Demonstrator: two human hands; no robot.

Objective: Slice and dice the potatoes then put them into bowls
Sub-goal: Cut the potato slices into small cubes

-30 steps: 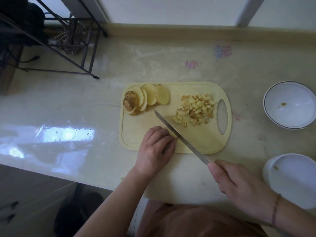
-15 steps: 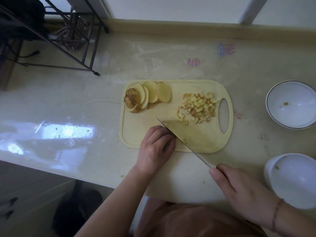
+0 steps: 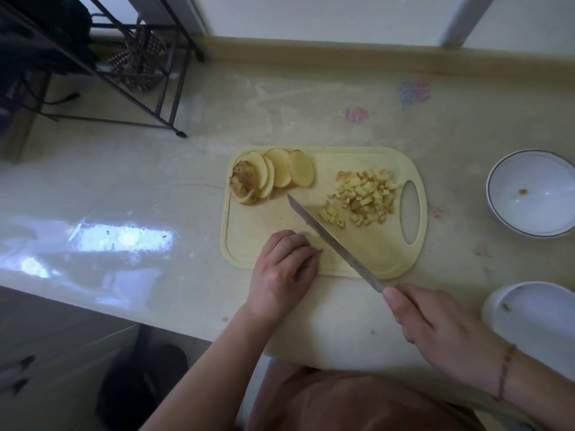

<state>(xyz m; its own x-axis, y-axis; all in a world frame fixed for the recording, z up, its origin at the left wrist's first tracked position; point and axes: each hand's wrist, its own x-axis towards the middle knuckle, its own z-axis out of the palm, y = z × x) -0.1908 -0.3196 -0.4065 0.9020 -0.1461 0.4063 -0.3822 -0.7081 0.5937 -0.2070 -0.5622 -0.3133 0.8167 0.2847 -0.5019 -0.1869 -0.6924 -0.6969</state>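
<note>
We dice potato on the cutting board (image 3: 382, 253), knife (image 3: 329, 241) in one hand and the other hand curled beside the blade.

Our right hand (image 3: 435, 328) wraps its fingers round the knife handle, and the blade runs up and away from it across the board. Our left hand (image 3: 283, 275) sits just left of the blade, fingers curled down on the board; whether they pin a potato piece beneath we cannot tell. The potato slices (image 3: 273, 175) lie fanned beyond the left hand, the diced potato (image 3: 364, 194) beyond the blade to its right. Two white bowls, far bowl (image 3: 529, 225) and near bowl (image 3: 535, 321), stand on the surface (image 3: 155, 181) right of the right hand.
</note>
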